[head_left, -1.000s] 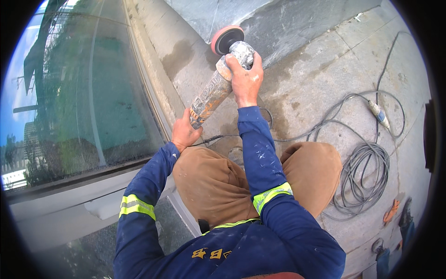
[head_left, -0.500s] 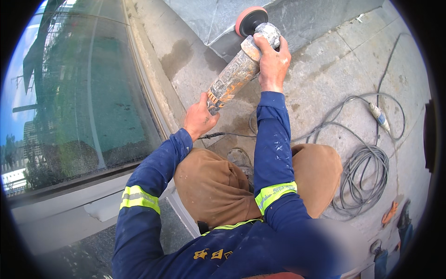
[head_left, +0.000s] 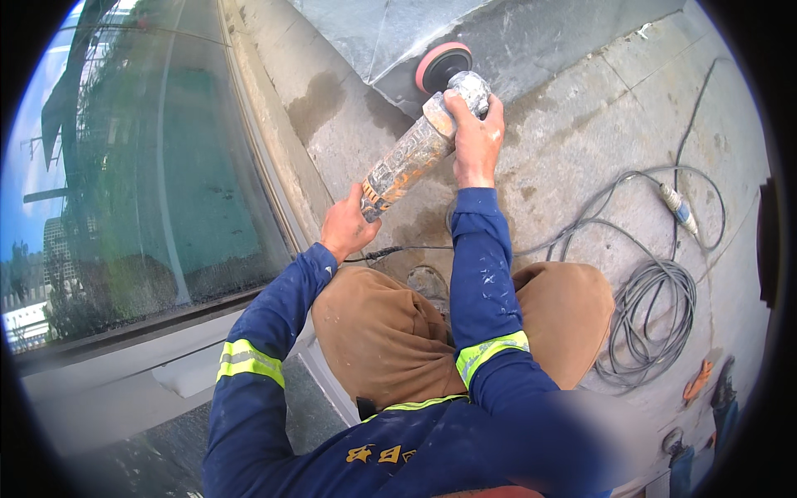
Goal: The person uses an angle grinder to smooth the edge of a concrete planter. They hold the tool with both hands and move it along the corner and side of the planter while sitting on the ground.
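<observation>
A dusty angle polisher, grey with orange patches, lies diagonally between my two hands. My left hand wraps round its rear end. My right hand grips the front near the whitish, scuffed head. Its round pink pad on a black backing is at the grey stone face of a raised block, near a pale edge; whether it touches cannot be told. A black cable runs from behind my left hand across the ground.
A glass pane in a frame runs along my left. At my right lie a coiled cable, a plug connector, an orange object and dark blue tools on the grey paving. My brown-trousered knees are bent below.
Both hands and the polisher moved up and right from a second ago, then slightly down and left over the last half second, the pad shifting along the stone face.
</observation>
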{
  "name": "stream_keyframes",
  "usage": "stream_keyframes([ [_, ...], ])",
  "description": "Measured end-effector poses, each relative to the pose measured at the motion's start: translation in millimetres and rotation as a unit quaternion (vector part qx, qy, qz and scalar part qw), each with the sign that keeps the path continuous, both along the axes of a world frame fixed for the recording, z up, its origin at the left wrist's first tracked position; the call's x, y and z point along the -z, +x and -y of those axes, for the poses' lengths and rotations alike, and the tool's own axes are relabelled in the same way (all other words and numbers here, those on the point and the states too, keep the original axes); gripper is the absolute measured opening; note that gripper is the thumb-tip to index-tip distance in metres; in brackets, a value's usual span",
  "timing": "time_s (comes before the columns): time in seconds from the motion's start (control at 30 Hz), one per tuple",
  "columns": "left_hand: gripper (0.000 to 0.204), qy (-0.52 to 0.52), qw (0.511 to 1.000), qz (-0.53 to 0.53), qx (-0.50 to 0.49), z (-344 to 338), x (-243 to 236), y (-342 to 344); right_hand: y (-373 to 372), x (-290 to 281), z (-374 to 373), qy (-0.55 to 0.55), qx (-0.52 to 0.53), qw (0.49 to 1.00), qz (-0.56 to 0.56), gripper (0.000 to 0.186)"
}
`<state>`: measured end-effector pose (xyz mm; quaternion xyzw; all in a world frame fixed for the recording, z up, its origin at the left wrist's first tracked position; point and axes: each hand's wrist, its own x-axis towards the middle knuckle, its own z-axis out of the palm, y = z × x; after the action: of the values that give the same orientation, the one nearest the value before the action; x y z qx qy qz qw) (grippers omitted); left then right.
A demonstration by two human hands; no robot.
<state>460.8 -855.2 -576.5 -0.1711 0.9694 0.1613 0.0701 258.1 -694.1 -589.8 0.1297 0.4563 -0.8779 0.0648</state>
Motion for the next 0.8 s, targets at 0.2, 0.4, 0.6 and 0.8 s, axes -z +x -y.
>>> stream_keyframes([
  [0.2,0.062,-0.038,0.999,-0.012,-0.003,-2,-8,3,-1,-4,-12,0.045,-0.063,0.996,0.034,0.075],
  [0.4,0.065,-0.072,0.997,-0.039,-0.009,15,3,24,12,-11,6,0.153,-0.066,0.986,-0.027,0.069],
  [0.6,0.062,-0.071,0.996,-0.058,-0.022,20,10,32,15,-25,14,0.201,-0.046,0.977,-0.049,0.065],
  [0.8,0.061,-0.052,0.996,-0.066,-0.013,24,19,33,17,-20,16,0.224,-0.037,0.972,-0.054,0.063],
])
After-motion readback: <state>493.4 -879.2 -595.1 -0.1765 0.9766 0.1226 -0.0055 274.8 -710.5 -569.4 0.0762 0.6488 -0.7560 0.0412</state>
